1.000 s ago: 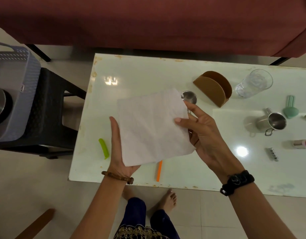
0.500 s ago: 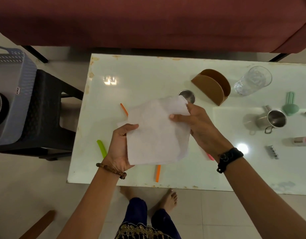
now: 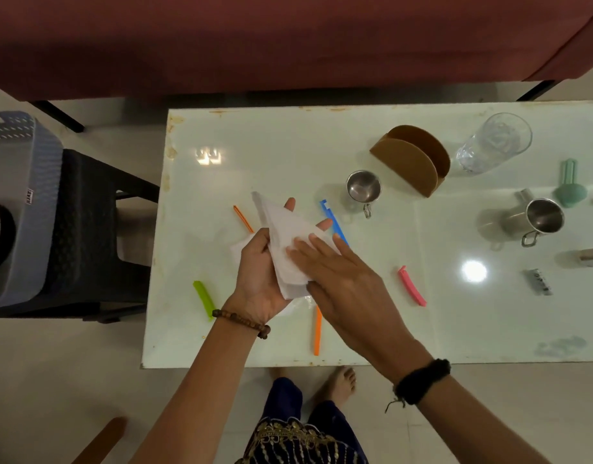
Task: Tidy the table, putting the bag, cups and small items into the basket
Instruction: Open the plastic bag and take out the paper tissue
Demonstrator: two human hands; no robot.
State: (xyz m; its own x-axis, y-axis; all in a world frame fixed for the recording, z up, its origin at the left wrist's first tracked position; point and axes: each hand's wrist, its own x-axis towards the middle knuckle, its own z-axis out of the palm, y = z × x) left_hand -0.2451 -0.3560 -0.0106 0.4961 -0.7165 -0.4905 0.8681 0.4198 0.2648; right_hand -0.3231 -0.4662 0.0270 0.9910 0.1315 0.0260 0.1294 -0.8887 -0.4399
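My left hand (image 3: 260, 279) cradles the folded bag (image 3: 285, 242) above the table (image 3: 288, 145), right hand (image 3: 338, 279) pressing it flat with straight fingers. Basket (image 3: 24, 212) sits far left, something steel already inside. Cups (image 3: 363, 187), glass (image 3: 494, 144), clips (image 3: 412, 286) not yet packed.

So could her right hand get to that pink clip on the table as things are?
Probably yes, once freed: the pink clip lies in the open beside the right hand, nothing between them, but that hand is pressing the white bag.
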